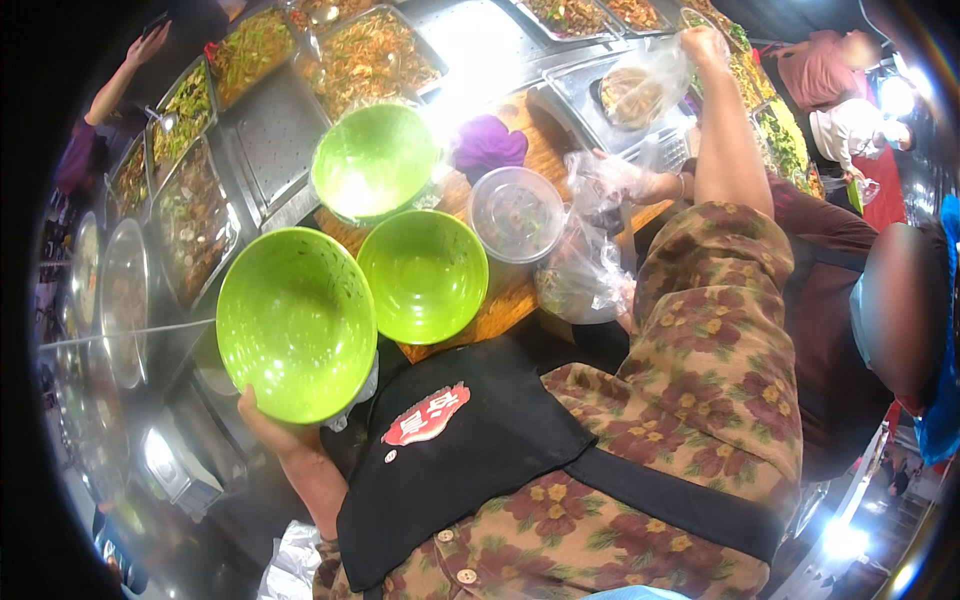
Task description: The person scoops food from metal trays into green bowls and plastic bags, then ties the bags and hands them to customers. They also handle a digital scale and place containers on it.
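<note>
A large lime-green bowl (296, 326), its inside speckled with wet-looking spots, tilts at the front left. My left hand (274, 424) grips its lower rim. At the far right my raised right hand (705, 49) is closed on a clear plastic bag (664, 64). This bag hangs over a metal tray (581, 86) beside a round portion of food (628, 96); whether that food is inside the bag cannot be told. A smaller green bowl (424, 277) stands on the wooden board (495, 300), and a plastic-lined green bowl (375, 161) sits behind it.
A co-worker's gloved hand (622, 180) handles plastic bags close on my right. Next to them are a lidded clear tub (516, 214) and a purple cloth-like item (489, 146). Food trays (375, 60) line the far side. A person's raised arm (124, 75) shows at far left.
</note>
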Available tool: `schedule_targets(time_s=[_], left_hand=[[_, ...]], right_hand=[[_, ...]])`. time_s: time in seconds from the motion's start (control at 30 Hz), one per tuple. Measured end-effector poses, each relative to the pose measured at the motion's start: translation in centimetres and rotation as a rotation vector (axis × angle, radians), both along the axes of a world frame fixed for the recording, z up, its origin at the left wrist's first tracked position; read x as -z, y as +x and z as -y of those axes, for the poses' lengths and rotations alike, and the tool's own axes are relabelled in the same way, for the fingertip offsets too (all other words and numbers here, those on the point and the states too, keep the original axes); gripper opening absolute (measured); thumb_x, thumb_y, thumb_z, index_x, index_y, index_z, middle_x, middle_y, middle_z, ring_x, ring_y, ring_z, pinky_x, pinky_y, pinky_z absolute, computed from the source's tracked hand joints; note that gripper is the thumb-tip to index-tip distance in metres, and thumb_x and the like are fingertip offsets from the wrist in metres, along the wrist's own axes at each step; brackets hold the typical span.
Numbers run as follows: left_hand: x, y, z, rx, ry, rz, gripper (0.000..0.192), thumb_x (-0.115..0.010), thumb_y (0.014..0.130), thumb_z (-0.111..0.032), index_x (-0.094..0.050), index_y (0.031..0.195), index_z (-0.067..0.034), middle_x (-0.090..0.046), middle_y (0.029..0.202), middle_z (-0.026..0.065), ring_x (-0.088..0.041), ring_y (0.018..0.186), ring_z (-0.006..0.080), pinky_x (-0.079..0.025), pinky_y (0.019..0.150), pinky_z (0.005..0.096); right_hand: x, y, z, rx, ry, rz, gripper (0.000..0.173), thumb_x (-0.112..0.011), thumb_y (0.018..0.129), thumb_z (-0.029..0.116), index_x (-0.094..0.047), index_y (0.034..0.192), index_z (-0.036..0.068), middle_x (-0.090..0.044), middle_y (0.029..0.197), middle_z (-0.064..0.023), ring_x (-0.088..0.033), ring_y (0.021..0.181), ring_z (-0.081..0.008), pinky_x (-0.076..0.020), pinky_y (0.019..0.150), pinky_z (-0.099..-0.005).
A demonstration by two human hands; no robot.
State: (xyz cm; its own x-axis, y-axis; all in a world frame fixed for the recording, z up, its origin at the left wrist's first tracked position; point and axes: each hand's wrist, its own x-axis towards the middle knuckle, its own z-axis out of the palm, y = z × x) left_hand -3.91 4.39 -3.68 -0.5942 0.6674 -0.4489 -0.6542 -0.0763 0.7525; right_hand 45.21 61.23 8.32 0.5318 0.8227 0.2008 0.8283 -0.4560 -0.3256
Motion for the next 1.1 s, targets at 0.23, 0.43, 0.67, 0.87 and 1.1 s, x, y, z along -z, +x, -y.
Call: schedule_targets(time_s=[0.23, 0.43, 0.67, 0.87, 1.1], left_hand=[[-0.1, 1.1, -1.1, 0.031, 0.053, -0.053, 0.062, -0.044, 0.087, -0.038, -0.045, 0.134, 0.002, -0.056, 0.128, 0.0188, -0.057, 0.114, 0.0327, -0.046, 0.096, 0.0437], [1.2, 0.9, 0.2, 0.048, 0.049, -0.024, 0.063, -0.046, 0.086, -0.036, -0.043, 0.136, 0.003, -0.055, 0.129, 0.0187, -0.056, 0.115, 0.0326, -0.045, 0.097, 0.0434], [4.9, -0.6, 2.8, 0.039, 0.065, 0.066, 0.053, -0.049, 0.085, -0.026, -0.051, 0.128, 0.004, -0.061, 0.121, 0.0167, -0.059, 0.11, 0.0298, -0.046, 0.096, 0.041], [5.3, -0.6, 3.6, 0.115, 0.145, 0.109, 0.051, -0.048, 0.085, -0.023, -0.052, 0.128, 0.004, -0.062, 0.12, 0.0161, -0.059, 0.112, 0.0284, -0.045, 0.099, 0.0375], [5.6, -0.7, 2.8, 0.362, 0.018, -0.181, 0.058, -0.055, 0.097, -0.035, -0.042, 0.139, 0.004, -0.058, 0.127, 0.017, -0.052, 0.118, 0.0211, -0.039, 0.102, 0.0321]], right_hand=[[-1.4, -8.3, 8.4, -1.074, 0.063, -0.135, 0.027, -0.063, 0.083, 0.026, -0.07, 0.095, 0.003, -0.07, 0.086, -0.0183, -0.068, 0.081, -0.0284, -0.0521, 0.07, -0.0396], [8.9, -17.5, 15.4, -1.421, -0.445, 0.22, 0.034, -0.068, 0.08, 0.034, -0.073, 0.092, 0.002, -0.071, 0.084, -0.0175, -0.068, 0.077, -0.0294, -0.0532, 0.073, -0.0393], [8.4, -25.7, 14.4, -1.296, -0.38, 0.155, 0.031, -0.063, 0.087, 0.03, -0.069, 0.101, 0.003, -0.07, 0.09, -0.0193, -0.066, 0.078, -0.0282, -0.0512, 0.072, -0.0412], [11.8, -30.3, 31.3, -1.384, -0.891, -0.721, 0.061, -0.061, 0.092, 0.045, -0.051, 0.131, -0.001, -0.066, 0.102, -0.0216, -0.068, 0.078, -0.0225, -0.056, 0.068, -0.0356], [17.9, -24.2, 39.4, -1.005, -0.491, -1.139, 0.03, -0.056, 0.092, 0.019, -0.059, 0.105, -0.008, -0.064, 0.082, -0.0131, -0.061, 0.078, -0.0175, -0.0485, 0.072, -0.0351]])
